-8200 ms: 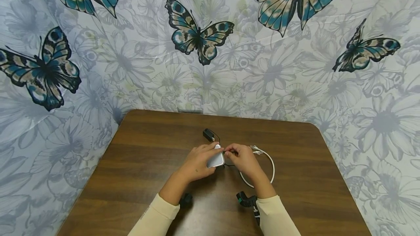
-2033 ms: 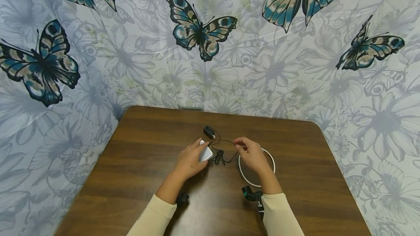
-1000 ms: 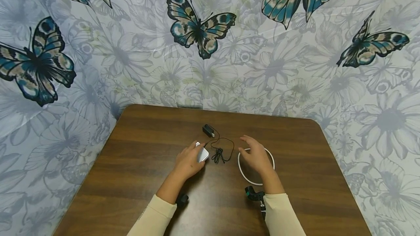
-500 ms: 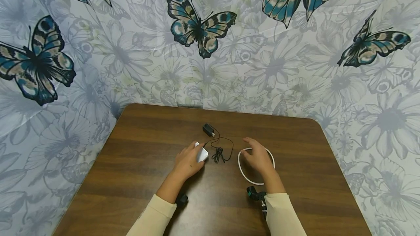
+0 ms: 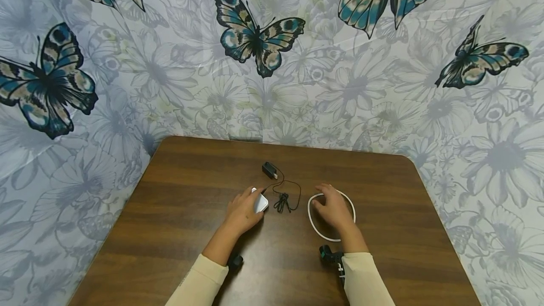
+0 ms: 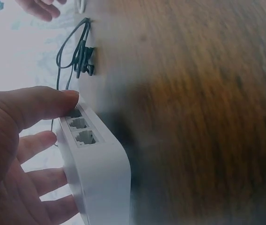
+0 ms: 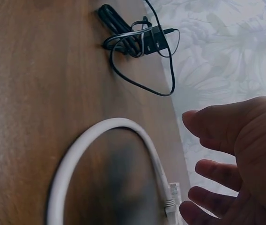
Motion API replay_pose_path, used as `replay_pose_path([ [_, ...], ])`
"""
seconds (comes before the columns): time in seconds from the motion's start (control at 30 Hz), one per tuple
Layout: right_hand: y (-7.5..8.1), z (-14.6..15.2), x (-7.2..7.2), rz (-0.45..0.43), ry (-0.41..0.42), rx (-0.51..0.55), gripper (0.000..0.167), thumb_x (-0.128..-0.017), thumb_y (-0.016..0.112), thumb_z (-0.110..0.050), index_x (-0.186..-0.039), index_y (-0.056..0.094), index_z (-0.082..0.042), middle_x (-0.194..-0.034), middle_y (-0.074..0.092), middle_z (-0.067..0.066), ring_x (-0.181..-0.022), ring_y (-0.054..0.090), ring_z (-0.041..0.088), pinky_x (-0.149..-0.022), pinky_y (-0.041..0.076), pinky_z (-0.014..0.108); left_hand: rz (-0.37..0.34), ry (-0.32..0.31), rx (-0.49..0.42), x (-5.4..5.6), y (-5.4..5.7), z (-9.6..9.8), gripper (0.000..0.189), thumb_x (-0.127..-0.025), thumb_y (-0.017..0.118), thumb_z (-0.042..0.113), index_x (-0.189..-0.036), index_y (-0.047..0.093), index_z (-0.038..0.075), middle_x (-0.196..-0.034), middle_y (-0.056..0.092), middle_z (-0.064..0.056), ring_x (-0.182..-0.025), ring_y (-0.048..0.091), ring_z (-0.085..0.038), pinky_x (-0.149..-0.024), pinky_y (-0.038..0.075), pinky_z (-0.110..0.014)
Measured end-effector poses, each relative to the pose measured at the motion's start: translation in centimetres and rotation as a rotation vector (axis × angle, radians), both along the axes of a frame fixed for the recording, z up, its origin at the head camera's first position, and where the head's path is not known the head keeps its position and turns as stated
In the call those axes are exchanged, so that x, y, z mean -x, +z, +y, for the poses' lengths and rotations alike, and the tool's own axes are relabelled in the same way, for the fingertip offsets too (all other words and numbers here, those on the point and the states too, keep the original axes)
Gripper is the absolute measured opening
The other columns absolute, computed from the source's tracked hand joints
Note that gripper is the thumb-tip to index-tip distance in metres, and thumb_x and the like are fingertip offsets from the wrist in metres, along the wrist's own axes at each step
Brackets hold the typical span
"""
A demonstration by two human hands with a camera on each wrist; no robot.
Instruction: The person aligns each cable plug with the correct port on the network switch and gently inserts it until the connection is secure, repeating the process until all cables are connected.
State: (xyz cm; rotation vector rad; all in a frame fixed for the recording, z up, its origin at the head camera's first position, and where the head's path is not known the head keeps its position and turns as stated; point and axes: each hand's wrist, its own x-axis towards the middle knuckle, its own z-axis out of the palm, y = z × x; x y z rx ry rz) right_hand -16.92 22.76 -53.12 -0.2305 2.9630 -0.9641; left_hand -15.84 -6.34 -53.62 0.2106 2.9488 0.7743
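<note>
My left hand (image 5: 242, 214) holds a small white router (image 5: 260, 202) near the middle of the table. In the left wrist view its thumb lies at the edge by two open network ports (image 6: 85, 136), and the other fingers lie along the opposite face. A thin black power cord (image 5: 282, 201) runs from the router's far end, partly bundled, to a black power adapter (image 5: 269, 169). My right hand (image 5: 335, 209) hovers over a looped white Ethernet cable (image 5: 312, 221), fingers loosely bent and holding nothing. Its fingertips are close to the cable's clear plug (image 7: 173, 192) in the right wrist view.
The brown wooden table (image 5: 204, 164) ends at a far edge against a butterfly-patterned wall cloth (image 5: 263, 107). A dark wrist camera mount (image 5: 329, 255) sits under the right wrist, another (image 5: 235, 261) under the left.
My right hand has let go of the black power cord and moved right, then lowered over the white Ethernet cable. The left hand has shifted slightly left with the router.
</note>
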Motion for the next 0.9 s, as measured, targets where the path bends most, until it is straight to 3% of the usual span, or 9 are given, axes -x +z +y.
replay_pose_path([
  [0.9,-2.3,0.3,0.1,-0.013,-0.015,-0.103,0.057,-0.089,0.072,-0.02,-0.14,0.054,-0.001,-0.151,0.042,0.026,-0.14,0.033,0.047,-0.112,0.028,0.06,-0.025,0.013,0.003,0.0,-0.7,0.0,0.073,-0.077,0.083,0.027,-0.144,0.053,0.026,-0.144,0.053,-0.011,-0.118,0.053,-0.036,-0.084,0.045,-0.06],
])
